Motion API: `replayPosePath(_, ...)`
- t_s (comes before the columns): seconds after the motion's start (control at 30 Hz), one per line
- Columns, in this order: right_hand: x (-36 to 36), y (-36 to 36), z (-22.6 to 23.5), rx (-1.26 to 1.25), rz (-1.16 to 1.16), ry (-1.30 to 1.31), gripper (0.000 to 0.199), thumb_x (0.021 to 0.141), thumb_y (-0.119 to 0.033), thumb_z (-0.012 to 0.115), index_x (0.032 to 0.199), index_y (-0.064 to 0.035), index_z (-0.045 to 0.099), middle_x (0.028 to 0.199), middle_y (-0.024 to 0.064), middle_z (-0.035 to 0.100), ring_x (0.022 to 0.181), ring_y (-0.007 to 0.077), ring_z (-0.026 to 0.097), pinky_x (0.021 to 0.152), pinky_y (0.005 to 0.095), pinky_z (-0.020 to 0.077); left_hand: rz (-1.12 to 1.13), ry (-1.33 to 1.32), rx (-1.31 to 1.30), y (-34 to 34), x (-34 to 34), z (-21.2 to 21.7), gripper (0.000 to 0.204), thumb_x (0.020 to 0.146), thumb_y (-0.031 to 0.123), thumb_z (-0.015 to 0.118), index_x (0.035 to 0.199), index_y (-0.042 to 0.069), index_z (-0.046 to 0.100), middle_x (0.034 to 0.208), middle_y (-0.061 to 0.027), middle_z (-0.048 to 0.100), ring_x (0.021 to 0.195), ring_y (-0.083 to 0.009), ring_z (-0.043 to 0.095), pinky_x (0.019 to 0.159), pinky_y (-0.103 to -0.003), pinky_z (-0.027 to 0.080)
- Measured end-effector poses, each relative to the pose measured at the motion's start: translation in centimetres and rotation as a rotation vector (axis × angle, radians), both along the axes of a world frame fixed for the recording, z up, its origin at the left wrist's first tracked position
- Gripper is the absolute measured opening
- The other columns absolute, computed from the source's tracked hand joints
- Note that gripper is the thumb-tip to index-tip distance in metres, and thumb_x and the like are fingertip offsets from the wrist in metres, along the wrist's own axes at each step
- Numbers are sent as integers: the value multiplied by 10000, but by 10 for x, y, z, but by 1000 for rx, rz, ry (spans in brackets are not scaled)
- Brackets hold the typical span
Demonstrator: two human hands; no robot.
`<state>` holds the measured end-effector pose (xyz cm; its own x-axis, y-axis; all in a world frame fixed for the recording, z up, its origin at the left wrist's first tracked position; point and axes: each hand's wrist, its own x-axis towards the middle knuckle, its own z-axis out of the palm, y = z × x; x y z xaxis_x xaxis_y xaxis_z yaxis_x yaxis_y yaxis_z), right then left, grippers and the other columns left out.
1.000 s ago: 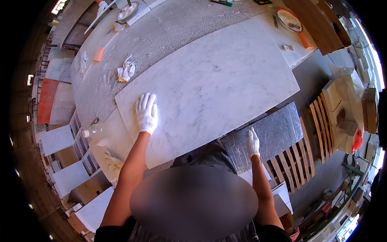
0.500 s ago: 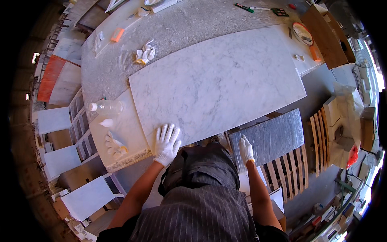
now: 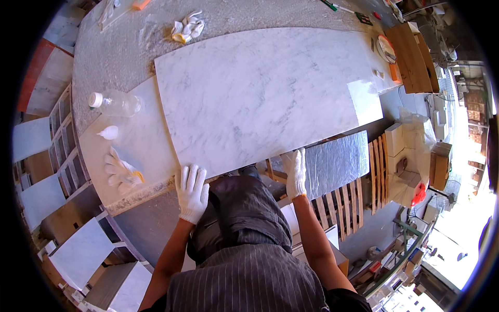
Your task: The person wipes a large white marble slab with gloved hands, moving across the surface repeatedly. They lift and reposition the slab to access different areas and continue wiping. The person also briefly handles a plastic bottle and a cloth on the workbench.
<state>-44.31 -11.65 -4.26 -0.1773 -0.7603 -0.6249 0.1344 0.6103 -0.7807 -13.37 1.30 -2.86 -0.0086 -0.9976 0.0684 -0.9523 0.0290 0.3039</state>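
A large white marble slab (image 3: 260, 99) with grey veins lies on the work table. My left hand (image 3: 192, 196), in a white knit glove, has its fingers stretched out at the slab's near left corner, with the palm off the edge. My right hand (image 3: 296, 175), gloved the same way, is seen side-on with its fingers extended at the slab's near edge; whether the fingertips press on it is unclear. Below that hand a grey stone slab (image 3: 338, 161), apparently film-wrapped, lies on a wooden pallet (image 3: 343, 205).
On the table's left are a clear plastic bottle (image 3: 118, 103), a small white squeeze bottle (image 3: 108, 132) and a glove (image 3: 122, 171). Another glove bundle (image 3: 187, 27) sits beyond the slab. At right stand a cardboard box (image 3: 408, 57) and a round tub (image 3: 385, 49). Racked slabs (image 3: 83, 252) stand at left.
My right hand has moved from over the grey slab to the marble slab's near edge. My left hand has drawn back toward the near left corner. The view has shifted.
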Motion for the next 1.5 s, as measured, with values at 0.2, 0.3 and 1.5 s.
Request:
replayPosePath(0.2, 35, -12, -17, 92, -83, 86, 579, 1004, -566, 520, 1430, -177, 459, 1389, 79, 507, 1155, 286, 564, 748, 453, 523, -28, 85, 2, -8, 6, 17, 416, 942, 200, 582, 1326, 44, 610, 1416, -180, 532, 1347, -441, 428, 1122, -638, 309)
replayPosePath(0.3, 53, -17, -3, 117, -73, 163, 563, 996, -596, 510, 1382, -186, 489, 1349, 77, 526, 1139, 293, 581, 665, 433, 547, -27, 111, -1, -9, 10, 25, 408, 883, 167, 629, 1275, 52, 638, 1362, -168, 566, 1267, -422, 488, 1084, -639, 353)
replayPosePath(1.5, -98, -76, -20, 67, -36, -162, 584, 992, -547, 596, 1371, -110, 515, 1277, 38, 572, 1173, 220, 573, 983, 454, 495, 119, -31, -111, -34, -18, 44, 293, 870, 111, 606, 1140, 22, 676, 1150, -156, 629, 1165, -385, 556, 982, -501, 445)
